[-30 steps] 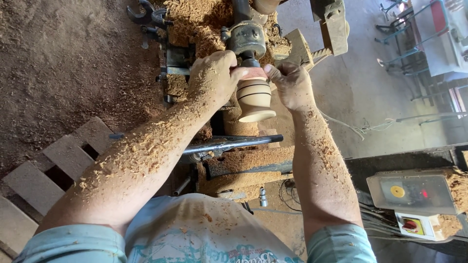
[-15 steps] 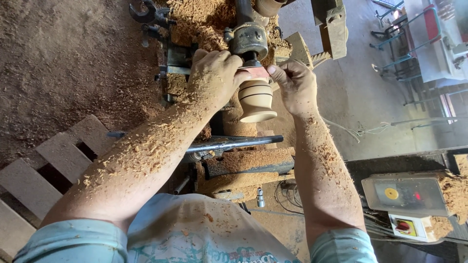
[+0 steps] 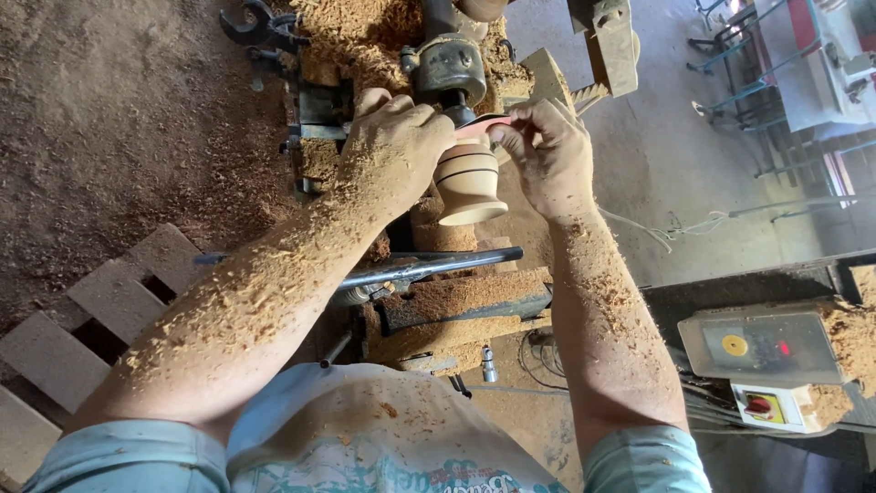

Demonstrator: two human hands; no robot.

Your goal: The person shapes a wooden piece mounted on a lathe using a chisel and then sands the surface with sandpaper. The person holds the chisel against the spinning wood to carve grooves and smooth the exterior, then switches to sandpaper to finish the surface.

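Observation:
A pale wooden cup-shaped workpiece [image 3: 468,187] with dark rings is mounted on a lathe, held by the metal chuck [image 3: 449,66] above it. My left hand [image 3: 392,151] and my right hand [image 3: 547,155] each pinch one end of a pink strip of sandpaper [image 3: 479,126] stretched over the top of the workpiece. Both forearms are coated in sawdust. A long metal rod [image 3: 429,267] lies across the lathe bed below the workpiece.
Sawdust covers the lathe and the ground at left. Wooden pallet slats [image 3: 100,301] lie at lower left. A grey switch box [image 3: 762,345] with yellow and red buttons sits at right. Concrete floor and metal frames [image 3: 757,64] fill the upper right.
Both hands stay at the workpiece with the strip between them; they shifted only slightly. The view moved a little.

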